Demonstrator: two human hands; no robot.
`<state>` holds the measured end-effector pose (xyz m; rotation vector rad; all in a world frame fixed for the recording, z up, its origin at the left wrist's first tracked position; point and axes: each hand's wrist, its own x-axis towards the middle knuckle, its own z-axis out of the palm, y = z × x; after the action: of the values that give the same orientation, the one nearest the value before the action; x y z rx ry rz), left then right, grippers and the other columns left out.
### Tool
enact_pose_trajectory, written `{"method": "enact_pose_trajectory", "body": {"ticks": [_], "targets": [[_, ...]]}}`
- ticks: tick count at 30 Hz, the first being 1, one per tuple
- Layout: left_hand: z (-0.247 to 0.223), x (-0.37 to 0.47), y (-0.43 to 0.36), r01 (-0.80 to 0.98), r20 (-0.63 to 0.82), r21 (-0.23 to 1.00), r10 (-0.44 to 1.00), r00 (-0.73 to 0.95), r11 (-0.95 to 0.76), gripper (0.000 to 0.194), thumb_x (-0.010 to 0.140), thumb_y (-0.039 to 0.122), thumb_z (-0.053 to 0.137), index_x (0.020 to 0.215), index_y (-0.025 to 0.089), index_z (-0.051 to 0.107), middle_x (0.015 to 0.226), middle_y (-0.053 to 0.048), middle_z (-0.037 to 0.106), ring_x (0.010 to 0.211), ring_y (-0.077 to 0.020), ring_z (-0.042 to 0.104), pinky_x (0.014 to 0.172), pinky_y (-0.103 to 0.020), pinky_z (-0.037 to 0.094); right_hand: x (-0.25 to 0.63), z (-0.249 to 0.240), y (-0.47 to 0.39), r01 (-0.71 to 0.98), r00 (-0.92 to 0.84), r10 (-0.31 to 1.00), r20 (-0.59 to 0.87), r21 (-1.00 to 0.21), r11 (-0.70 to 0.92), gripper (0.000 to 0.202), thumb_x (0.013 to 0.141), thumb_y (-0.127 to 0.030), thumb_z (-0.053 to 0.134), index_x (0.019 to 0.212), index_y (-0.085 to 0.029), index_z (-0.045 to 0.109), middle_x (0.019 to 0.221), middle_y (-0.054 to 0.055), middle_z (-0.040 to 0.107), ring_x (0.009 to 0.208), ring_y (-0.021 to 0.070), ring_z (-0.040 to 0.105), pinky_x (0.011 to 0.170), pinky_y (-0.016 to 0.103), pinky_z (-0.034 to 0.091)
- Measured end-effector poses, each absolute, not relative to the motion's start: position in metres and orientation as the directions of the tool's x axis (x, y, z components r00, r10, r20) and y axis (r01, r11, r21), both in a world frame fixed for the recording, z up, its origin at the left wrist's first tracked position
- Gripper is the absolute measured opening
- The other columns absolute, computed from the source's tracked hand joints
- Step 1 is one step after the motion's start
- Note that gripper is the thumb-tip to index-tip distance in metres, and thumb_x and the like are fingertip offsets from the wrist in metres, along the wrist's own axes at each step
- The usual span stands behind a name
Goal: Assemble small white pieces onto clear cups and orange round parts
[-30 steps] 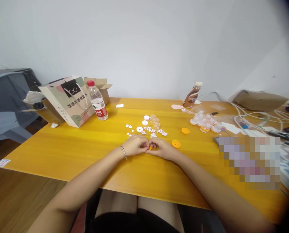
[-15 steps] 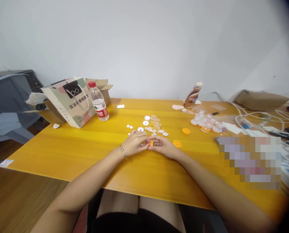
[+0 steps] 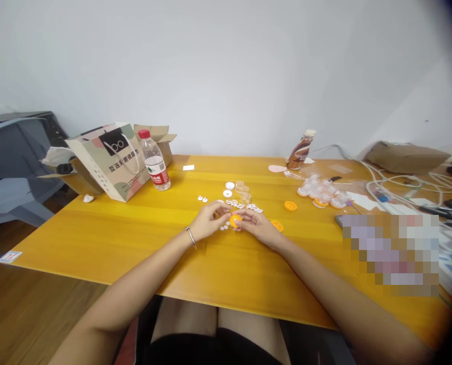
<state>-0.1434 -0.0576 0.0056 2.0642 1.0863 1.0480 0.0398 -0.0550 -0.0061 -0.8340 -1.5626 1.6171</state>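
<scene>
Between my two hands is a small round orange disc (image 3: pixel 235 220), tilted so that its face shows. My right hand (image 3: pixel 259 228) pinches it at the right edge with thumb and fingers. From the other side, my left hand (image 3: pixel 208 221) has its thumb and fingertips at the disc's left rim. Small white round pieces (image 3: pixel 224 227) lie just below the left fingers. Beyond the hands are white gear-like pieces (image 3: pixel 235 203), white rings (image 3: pixel 228 193) and clear plastic cups (image 3: pixel 243 188). One orange disc (image 3: pixel 276 226) lies beside my right hand, another (image 3: pixel 290 206) farther right.
At the left stand a paper bag (image 3: pixel 110 165), a water bottle (image 3: pixel 154 162) and a cardboard box (image 3: pixel 163 137). A brown drink bottle (image 3: pixel 301 151), clear-and-orange assembled pieces (image 3: pixel 319 191) and white cables (image 3: pixel 378 177) are to the right. The table's front edge (image 3: pixel 249 310) runs above my lap.
The orange disc has turned from edge-on to face toward me. My left hand has shifted slightly left and its fingers have loosened, uncovering white pieces below.
</scene>
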Motion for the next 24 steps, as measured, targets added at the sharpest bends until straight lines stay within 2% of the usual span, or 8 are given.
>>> {"method": "enact_pose_trajectory", "body": {"ticks": [4,9,13,18,21,24], "targets": [[-0.004,-0.140,-0.052,0.205,0.178,0.937,0.894,0.411,-0.281,0.029,0.074,0.033,0.055,0.093,0.011,0.054,0.073,-0.003,0.060,0.060,-0.0083,0.054,0.058,-0.020,0.042,0.039,-0.005,-0.056,-0.051,-0.520,0.853,0.032,-0.999,0.006,0.026,0.070,-0.029,0.061,0.092,-0.019,0.054,0.075,0.000,0.062,0.066,0.0102,0.058,0.072,0.029,0.045],[-0.005,-0.135,-0.054,0.079,0.152,0.976,0.899,0.410,-0.201,0.030,0.071,0.033,0.059,0.091,0.011,0.052,0.072,-0.002,0.059,0.057,-0.0070,0.053,0.055,-0.019,0.041,0.038,-0.007,-0.056,-0.081,-0.537,0.841,0.065,-0.996,0.026,0.026,0.070,-0.028,0.061,0.091,-0.020,0.049,0.075,-0.001,0.060,0.069,0.0107,0.057,0.071,0.028,0.045],[-0.004,-0.132,-0.056,0.061,0.171,0.976,0.907,0.385,-0.210,0.033,0.068,0.031,0.062,0.093,0.013,0.051,0.068,0.000,0.058,0.054,-0.0060,0.051,0.053,-0.018,0.040,0.038,-0.009,-0.057,-0.093,-0.549,0.827,0.117,-0.993,0.078,0.030,0.071,-0.028,0.060,0.095,-0.024,0.042,0.071,-0.004,0.057,0.067,0.0104,0.055,0.069,0.028,0.044],[-0.006,-0.129,-0.055,0.055,0.164,0.978,0.911,0.378,-0.199,0.032,0.066,0.030,0.064,0.090,0.012,0.052,0.066,0.001,0.055,0.054,-0.0042,0.050,0.054,-0.017,0.039,0.036,-0.006,-0.062,-0.040,-0.544,0.812,0.211,-0.973,0.226,0.028,0.074,-0.030,0.056,0.095,-0.024,0.040,0.071,-0.004,0.055,0.067,0.0110,0.053,0.067,0.026,0.041],[-0.002,-0.129,-0.054,0.084,0.133,0.981,0.918,0.374,-0.176,0.033,0.069,0.034,0.061,0.091,0.012,0.051,0.064,0.002,0.054,0.049,-0.0033,0.046,0.050,-0.017,0.038,0.036,-0.002,-0.063,-0.039,-0.522,0.819,0.239,-0.966,0.257,0.025,0.075,-0.030,0.054,0.096,-0.025,0.041,0.073,-0.003,0.055,0.068,0.0116,0.052,0.067,0.026,0.040],[0.005,-0.137,-0.053,0.169,0.130,0.961,0.898,0.420,-0.218,0.031,0.071,0.035,0.059,0.089,0.011,0.053,0.066,0.000,0.057,0.053,-0.0054,0.050,0.054,-0.019,0.041,0.039,-0.001,-0.060,-0.048,-0.468,0.850,0.243,-0.967,0.250,0.025,0.075,-0.030,0.054,0.096,-0.026,0.041,0.070,-0.004,0.053,0.065,0.0117,0.050,0.064,0.026,0.039]]}}
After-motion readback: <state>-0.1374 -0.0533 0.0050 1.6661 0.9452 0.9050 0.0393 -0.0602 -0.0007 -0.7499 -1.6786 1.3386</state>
